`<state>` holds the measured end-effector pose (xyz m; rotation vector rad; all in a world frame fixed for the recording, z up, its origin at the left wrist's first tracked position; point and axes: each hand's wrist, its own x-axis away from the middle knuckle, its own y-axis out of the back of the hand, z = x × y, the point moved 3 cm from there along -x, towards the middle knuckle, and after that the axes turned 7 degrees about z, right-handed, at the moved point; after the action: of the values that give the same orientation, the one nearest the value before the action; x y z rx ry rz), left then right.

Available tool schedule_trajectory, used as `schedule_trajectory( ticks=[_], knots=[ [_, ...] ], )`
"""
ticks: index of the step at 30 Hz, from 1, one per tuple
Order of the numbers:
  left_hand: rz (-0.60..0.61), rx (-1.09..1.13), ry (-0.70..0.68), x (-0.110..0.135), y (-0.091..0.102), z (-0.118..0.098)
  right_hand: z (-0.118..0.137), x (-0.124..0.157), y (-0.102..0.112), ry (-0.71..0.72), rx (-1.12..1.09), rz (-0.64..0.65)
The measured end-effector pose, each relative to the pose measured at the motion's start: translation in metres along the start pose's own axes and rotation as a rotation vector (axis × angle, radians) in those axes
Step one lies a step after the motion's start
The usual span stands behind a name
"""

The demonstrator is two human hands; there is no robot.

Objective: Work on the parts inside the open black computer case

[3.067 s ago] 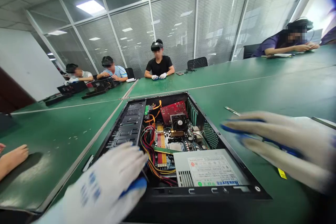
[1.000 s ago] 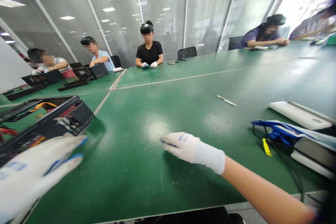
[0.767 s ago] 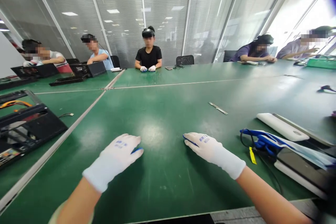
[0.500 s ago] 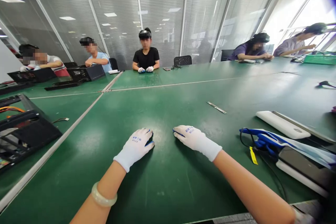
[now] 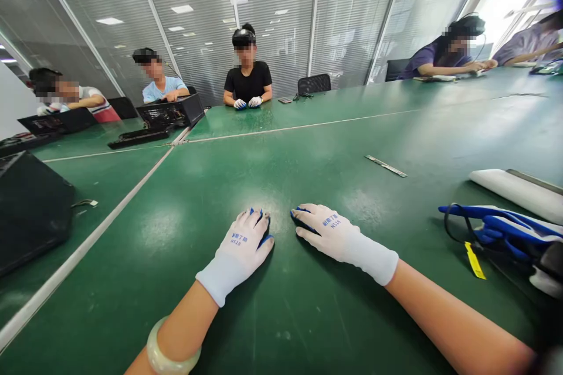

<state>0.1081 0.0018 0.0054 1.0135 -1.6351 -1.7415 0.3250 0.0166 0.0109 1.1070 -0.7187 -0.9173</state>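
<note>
My left hand (image 5: 241, 246) lies palm down on the green table (image 5: 281, 316), in a white glove with blue on its finger parts. Its fingers are somewhat apart, and nothing shows in them. On that wrist is a pale bangle (image 5: 169, 357). My right hand (image 5: 328, 228), gloved alike, also rests palm down, fingers stretched and slightly bent. A narrow gap of table separates the two hands. Beyond the right hand lies a thin metal strip (image 5: 386, 166), like a ruler, touched by neither hand.
At right lie a blue fabric item (image 5: 501, 228), a cable with a yellow tag (image 5: 475, 261) and a long white object (image 5: 514, 192). A black case (image 5: 30, 211) stands at left. Across the table sit several people, one in a black shirt (image 5: 248, 83), with another black case (image 5: 171, 114).
The view has shifted slightly. At left, the near black case now shows a plain dark side instead of its open inside. The case across the table has turned. My hands stay resting on the table.
</note>
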Motion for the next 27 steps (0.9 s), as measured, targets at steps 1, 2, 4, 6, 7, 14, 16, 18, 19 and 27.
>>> schedule_trajectory(
  ticks=[1, 2, 4, 6, 7, 14, 16, 18, 19, 27],
  knots=[
    [0.000, 0.001, 0.000, 0.0002, -0.0002, -0.0004, 0.0018, 0.0003, 0.0014, 0.001, 0.004, -0.002],
    [0.001, 0.002, 0.000, 0.0003, -0.0009, -0.0002, 0.0034, 0.0004, 0.0028, 0.002, 0.006, -0.004],
    [0.003, 0.003, -0.001, 0.0000, -0.0032, 0.0009, 0.0055, 0.0003, 0.0049, -0.001, 0.009, -0.007],
    [0.010, 0.000, -0.003, -0.0005, -0.0059, 0.0022, 0.0057, 0.0003, 0.0054, -0.006, 0.015, -0.006],
    [0.011, -0.001, -0.003, -0.0006, -0.0069, 0.0029, 0.0054, 0.0003, 0.0051, -0.007, 0.019, -0.004],
    [-0.002, 0.038, -0.017, 0.0012, -0.0063, 0.0047, 0.0031, 0.0015, 0.0027, 0.028, 0.025, -0.036],
    [0.004, 0.035, -0.012, 0.0013, -0.0049, 0.0042, 0.0032, 0.0020, 0.0029, 0.043, 0.031, -0.052],
    [0.019, 0.027, -0.001, 0.0009, -0.0042, 0.0034, 0.0034, 0.0024, 0.0032, 0.047, 0.031, -0.060],
    [0.026, 0.024, 0.003, 0.0007, -0.0041, 0.0030, 0.0035, 0.0026, 0.0032, 0.044, 0.030, -0.060],
    [0.020, 0.022, 0.001, 0.0003, -0.0041, 0.0032, 0.0047, 0.0031, 0.0046, 0.050, 0.046, -0.075]
  ],
)
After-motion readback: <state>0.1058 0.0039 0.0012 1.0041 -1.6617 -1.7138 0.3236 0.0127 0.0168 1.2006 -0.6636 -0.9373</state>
